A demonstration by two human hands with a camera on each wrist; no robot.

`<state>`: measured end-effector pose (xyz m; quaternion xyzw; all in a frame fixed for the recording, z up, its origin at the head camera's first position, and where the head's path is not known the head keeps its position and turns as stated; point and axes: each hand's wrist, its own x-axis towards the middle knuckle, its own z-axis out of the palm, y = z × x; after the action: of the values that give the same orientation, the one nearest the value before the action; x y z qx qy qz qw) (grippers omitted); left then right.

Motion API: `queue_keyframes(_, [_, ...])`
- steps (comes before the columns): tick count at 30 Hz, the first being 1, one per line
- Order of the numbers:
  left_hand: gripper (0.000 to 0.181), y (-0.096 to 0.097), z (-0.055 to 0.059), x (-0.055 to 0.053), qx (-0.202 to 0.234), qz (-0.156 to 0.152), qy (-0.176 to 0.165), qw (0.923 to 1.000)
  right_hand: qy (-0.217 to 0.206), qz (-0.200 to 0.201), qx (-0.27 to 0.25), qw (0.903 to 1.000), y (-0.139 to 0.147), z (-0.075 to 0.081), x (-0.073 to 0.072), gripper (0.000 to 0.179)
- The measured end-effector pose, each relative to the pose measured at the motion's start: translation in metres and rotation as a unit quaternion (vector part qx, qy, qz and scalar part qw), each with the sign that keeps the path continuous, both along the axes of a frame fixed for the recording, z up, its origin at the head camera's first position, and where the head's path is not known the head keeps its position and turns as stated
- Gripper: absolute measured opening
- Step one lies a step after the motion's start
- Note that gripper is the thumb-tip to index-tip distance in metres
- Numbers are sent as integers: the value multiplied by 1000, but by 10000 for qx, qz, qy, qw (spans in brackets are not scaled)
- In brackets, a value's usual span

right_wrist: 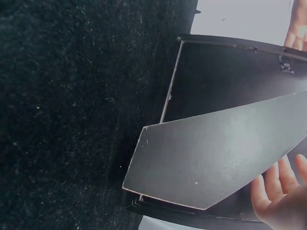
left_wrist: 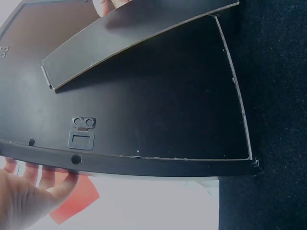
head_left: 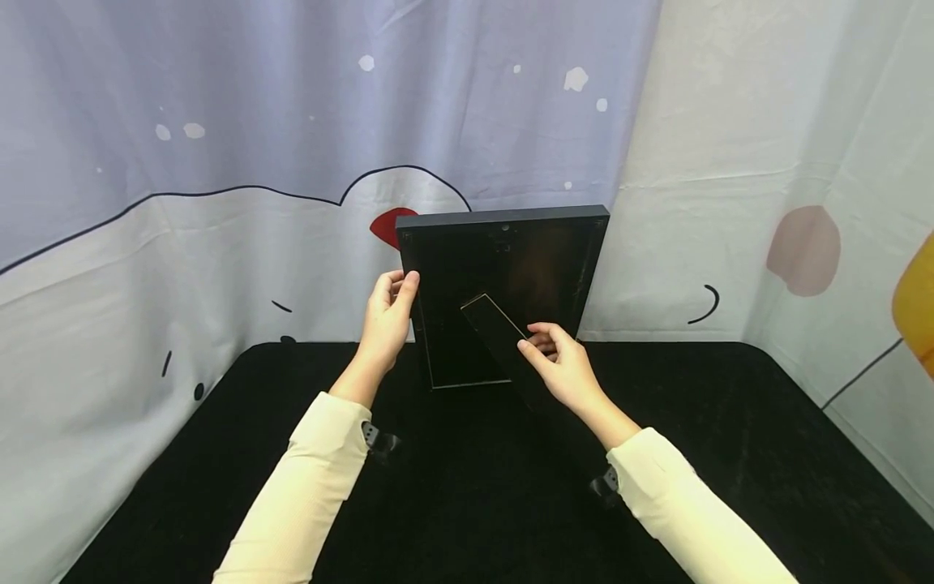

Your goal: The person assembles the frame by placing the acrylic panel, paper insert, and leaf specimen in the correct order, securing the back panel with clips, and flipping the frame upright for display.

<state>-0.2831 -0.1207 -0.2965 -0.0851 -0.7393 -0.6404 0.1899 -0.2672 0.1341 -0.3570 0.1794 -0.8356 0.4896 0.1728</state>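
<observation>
A black picture frame (head_left: pixel 452 268) stands tilted on the table, its back facing me. My left hand (head_left: pixel 390 312) grips its left edge; in the left wrist view the fingers go behind the edge and the thumb lies along it. A long black easel leg (right_wrist: pixel 206 153) slants out from the backing, its upper end attached there and its lower end away from the panel. My right hand (head_left: pixel 558 361) holds the leg's right edge, fingertips partly hidden behind it and thumb close by. In the left wrist view a small metal hanger (left_wrist: pixel 82 134) shows on the backing.
Black cloth covers the table (head_left: pixel 467 503), which extends on both sides of the frame. A printed curtain (head_left: pixel 219 259) hangs right behind the table's far edge. Small dark devices sit at both wrists under the pale sleeves (head_left: pixel 306 470).
</observation>
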Motion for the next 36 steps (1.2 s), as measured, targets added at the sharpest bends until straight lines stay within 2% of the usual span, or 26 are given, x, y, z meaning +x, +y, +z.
queue_keyframes(9, [44, -2, -1, 7, 4, -129, -93, 9999, -236, 208, 116, 9994, 4, -3, 17, 28])
queue_keyframes(18, [40, -4, -5, 15, -42, -216, -156, 9996, -233, 492, 50, 9985, 6, -6, 36, 25])
queue_keyframes(25, [35, -4, -8, 22, -69, -245, 117, 9996, -222, 674, 158, 9974, 7, -8, 48, 29])
queue_keyframes(36, [30, -6, -21, 37, -531, -163, 708, 9959, -208, 877, 72, 9959, 8, -14, 64, 30])
